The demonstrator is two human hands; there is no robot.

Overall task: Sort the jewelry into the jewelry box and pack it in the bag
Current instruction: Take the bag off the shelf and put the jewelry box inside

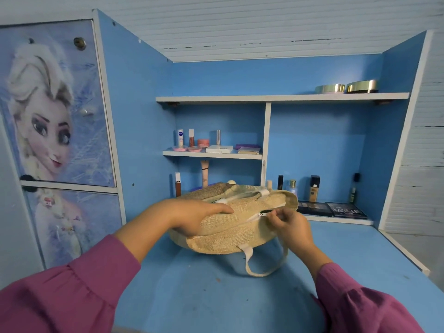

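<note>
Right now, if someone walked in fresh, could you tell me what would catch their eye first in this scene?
Most likely the woven straw bag at the middle of the blue desk, with the left hand pressing its top and the right hand pinching the white zipper. Next, the large cartoon princess picture on the cabinet door at far left. Behind the bag, cosmetics line the shelves, with two gold tins on top.
</note>
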